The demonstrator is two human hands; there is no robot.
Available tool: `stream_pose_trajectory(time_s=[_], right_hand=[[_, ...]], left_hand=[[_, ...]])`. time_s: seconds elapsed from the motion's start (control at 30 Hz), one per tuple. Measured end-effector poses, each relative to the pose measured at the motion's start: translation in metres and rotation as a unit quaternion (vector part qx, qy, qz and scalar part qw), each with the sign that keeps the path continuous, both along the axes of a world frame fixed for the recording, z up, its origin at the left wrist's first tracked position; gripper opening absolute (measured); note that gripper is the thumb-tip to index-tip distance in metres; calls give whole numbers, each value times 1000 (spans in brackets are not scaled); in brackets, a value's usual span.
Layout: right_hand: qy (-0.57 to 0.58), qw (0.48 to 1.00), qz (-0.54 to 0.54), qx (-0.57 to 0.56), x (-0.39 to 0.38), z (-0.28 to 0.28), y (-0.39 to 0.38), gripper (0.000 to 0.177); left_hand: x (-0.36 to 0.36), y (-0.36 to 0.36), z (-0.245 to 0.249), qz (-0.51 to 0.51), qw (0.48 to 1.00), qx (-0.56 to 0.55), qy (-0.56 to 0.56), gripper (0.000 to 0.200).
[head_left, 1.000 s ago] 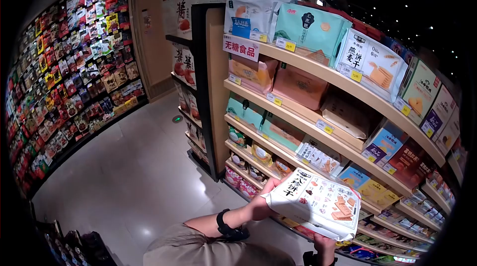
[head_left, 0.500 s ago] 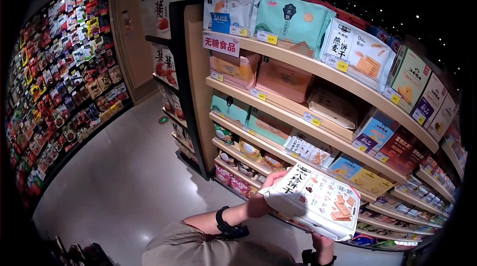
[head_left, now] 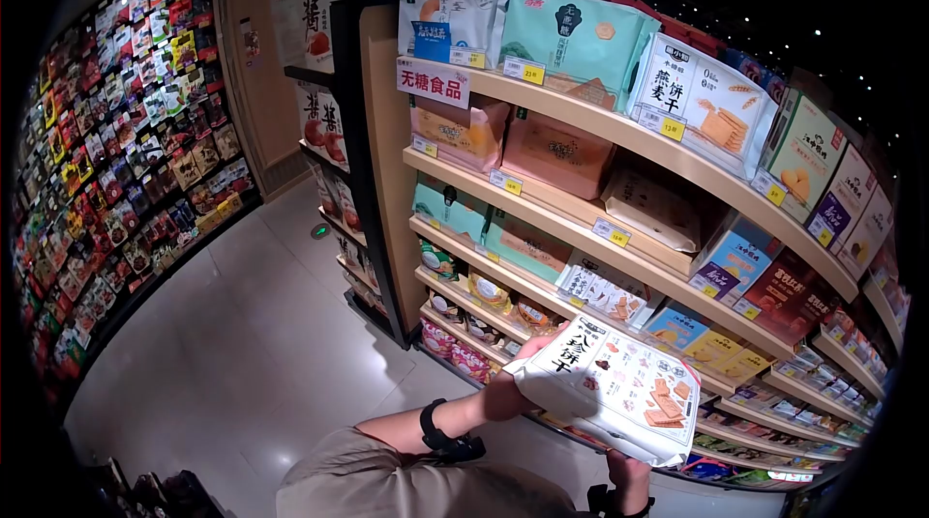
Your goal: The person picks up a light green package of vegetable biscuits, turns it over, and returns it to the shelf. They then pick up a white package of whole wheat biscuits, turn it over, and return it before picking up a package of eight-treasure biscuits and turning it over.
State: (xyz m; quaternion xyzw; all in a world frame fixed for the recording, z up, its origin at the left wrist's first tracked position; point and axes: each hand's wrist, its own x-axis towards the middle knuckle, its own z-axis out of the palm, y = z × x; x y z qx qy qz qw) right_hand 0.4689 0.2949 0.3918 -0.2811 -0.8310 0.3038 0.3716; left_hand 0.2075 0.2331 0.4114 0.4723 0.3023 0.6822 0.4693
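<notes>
A white pack of biscuits (head_left: 610, 387), printed with black characters and a picture of stacked biscuits, is held low in front of the shelves, its printed face turned up. My left hand (head_left: 507, 390) grips its left end, with the fingers partly hidden at the far edge. At the near right edge, my right hand (head_left: 629, 472) holds the pack from beneath, and most of those fingers are out of sight. On the shelf behind it lie other biscuit packs (head_left: 612, 292).
A curved wooden shelf unit (head_left: 571, 102) with bagged and boxed snacks fills the right side. White oat biscuits (head_left: 699, 102) and a mint-green pack (head_left: 571, 39) stand on top. A wall of hanging snack bags (head_left: 135, 102) rises at left beyond the tiled floor (head_left: 213, 353).
The pack stays in both hands in almost the same place. The shelves have shifted very slightly in view.
</notes>
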Motion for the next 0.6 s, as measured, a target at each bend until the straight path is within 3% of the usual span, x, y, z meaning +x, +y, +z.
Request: stream_pose_trajectory(time_s=[0.13,0.2,0.23,0.3,0.33,0.37,0.4,0.43,0.47,0.6], right_hand=[[-48,999,16,-1,6,-1,7,46],[-40,999,21,2,4,2,8,52],[-36,999,24,3,3,2,8,55],[-24,999,31,6,1,5,9,63],[-16,999,35,5,2,5,7,66],[-6,999,40,5,1,8,6,70],[7,999,49,2,-2,12,6,74],[26,998,62,-2,-5,18,5,78],[53,995,85,-7,-10,26,5,83],[126,986,108,-22,-19,52,4,100]], left_hand=[[1,9,-4,-12,997,16,-69,70],[3,6,18,-51,966,-78,-242,73],[2,8,8,-52,965,-79,-243,73],[2,14,-11,26,991,11,-128,71],[-6,6,-14,91,982,119,117,74],[-6,-8,8,43,988,128,78,76],[-11,-16,6,62,978,82,179,80],[-14,-13,-9,16,997,3,72,83],[-8,-20,9,24,999,-6,24,84],[-2,-17,15,65,997,33,23,92]])
